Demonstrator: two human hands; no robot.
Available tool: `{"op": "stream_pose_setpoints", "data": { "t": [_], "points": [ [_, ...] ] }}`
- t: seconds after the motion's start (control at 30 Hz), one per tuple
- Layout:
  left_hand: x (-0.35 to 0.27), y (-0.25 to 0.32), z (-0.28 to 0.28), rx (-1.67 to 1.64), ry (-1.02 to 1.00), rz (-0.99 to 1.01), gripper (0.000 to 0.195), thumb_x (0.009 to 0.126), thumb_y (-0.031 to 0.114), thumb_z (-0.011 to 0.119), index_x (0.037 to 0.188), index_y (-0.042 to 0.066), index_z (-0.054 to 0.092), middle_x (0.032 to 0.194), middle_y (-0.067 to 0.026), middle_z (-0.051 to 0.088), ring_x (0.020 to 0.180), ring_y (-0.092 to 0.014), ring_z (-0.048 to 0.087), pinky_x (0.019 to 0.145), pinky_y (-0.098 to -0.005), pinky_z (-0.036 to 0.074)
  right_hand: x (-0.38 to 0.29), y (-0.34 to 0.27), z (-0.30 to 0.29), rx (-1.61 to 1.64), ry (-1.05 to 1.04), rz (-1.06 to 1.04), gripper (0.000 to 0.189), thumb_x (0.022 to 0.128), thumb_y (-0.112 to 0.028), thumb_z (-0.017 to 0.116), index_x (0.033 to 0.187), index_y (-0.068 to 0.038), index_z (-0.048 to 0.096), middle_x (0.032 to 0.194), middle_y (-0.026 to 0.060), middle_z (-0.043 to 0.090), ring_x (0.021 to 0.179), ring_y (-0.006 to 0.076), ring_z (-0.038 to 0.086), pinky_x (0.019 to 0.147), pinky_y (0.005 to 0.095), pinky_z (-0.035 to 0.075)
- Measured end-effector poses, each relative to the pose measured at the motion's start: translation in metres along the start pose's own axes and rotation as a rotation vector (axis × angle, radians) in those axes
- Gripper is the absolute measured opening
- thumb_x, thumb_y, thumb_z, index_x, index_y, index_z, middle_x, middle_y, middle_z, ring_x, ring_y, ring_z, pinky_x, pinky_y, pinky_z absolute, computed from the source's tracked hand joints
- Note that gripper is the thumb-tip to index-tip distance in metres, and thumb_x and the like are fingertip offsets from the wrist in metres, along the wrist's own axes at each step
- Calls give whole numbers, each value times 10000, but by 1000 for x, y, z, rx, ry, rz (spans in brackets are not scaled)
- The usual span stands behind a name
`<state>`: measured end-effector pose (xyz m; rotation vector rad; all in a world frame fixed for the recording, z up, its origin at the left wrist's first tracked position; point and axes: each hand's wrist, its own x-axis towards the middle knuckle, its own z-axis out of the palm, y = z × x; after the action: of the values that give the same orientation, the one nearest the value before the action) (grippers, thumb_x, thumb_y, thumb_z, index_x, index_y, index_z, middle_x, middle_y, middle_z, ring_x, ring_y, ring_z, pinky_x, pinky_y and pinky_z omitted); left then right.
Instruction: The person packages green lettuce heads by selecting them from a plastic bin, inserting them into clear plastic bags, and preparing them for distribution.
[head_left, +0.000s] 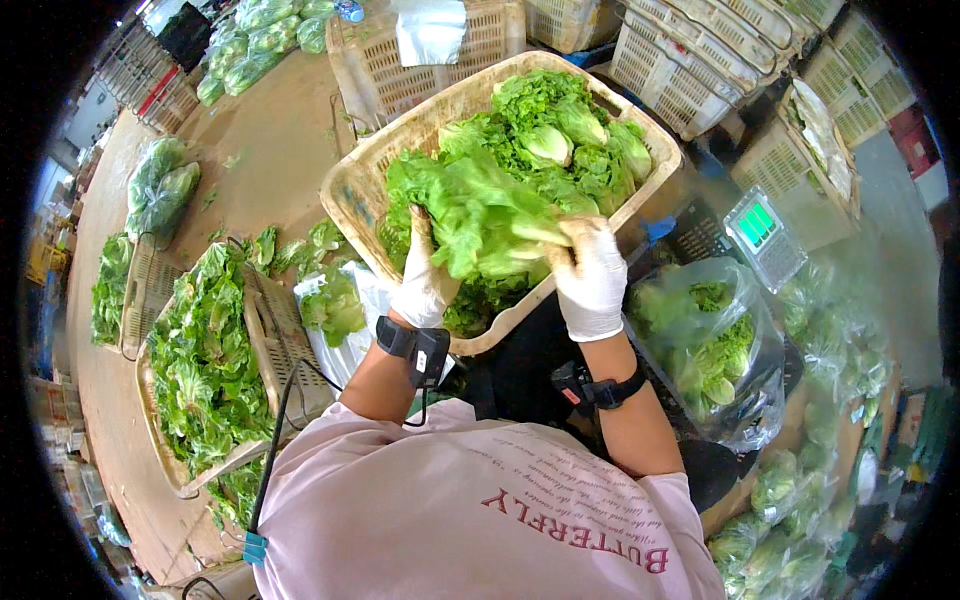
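Note:
A head of leafy lettuce (487, 210), blurred by motion, is held between my hands over a worn plastic crate (347, 169). My right hand (592, 274), in a stained white glove, grips its pale stem end. My left hand (427, 274), gloved too, has its thumb up against the leaves; its fingers are hidden under them. More lettuce heads (551, 142) fill the crate's far right part, some with pale bases showing. To the right of my right hand, a clear plastic bag (757, 390) holds several lettuces. A scale with a lit green display (765, 236) stands beyond that bag.
At left, a crate (161, 450) is heaped with loose leaves, beside a white plastic bag (360, 300) with leaves on it. Bagged greens (161, 187) lie on the floor at left, and more (787, 517) at lower right. Stacked crates (675, 75) stand behind. A black cable (274, 442) hangs by my left arm.

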<state>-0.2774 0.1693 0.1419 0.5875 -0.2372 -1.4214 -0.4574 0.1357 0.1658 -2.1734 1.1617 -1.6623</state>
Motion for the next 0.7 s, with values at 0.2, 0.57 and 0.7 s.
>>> {"op": "stream_pose_setpoints", "data": {
  "t": [0.2,0.57,0.7],
  "points": [
    [17,-29,-10,-226,-52,-62,651,843,568,488,1334,153,387,1357,-50,420,1235,-245,397,1062,-416,282,2,6,-9,1125,450,932,200,932,-205,479,1020,-35,539,815,54,593,611,103,524,516,189,427],
    [16,-71,-23,-160,-508,140,696,869,612,360,1369,128,325,1383,-130,362,1243,-289,383,1036,-405,319,16,-93,-38,-92,-537,-268,580,745,-438,635,1240,-153,534,1348,183,388,1199,414,375,1016,447,298],
    [-2,-50,34,159,-53,-304,726,858,634,353,1376,129,299,1382,-86,377,1247,-289,377,1059,-468,259,-22,-6,-66,-157,-407,174,649,693,-374,707,1268,-149,505,1309,174,435,1105,347,486,933,406,396]
  ]
}}
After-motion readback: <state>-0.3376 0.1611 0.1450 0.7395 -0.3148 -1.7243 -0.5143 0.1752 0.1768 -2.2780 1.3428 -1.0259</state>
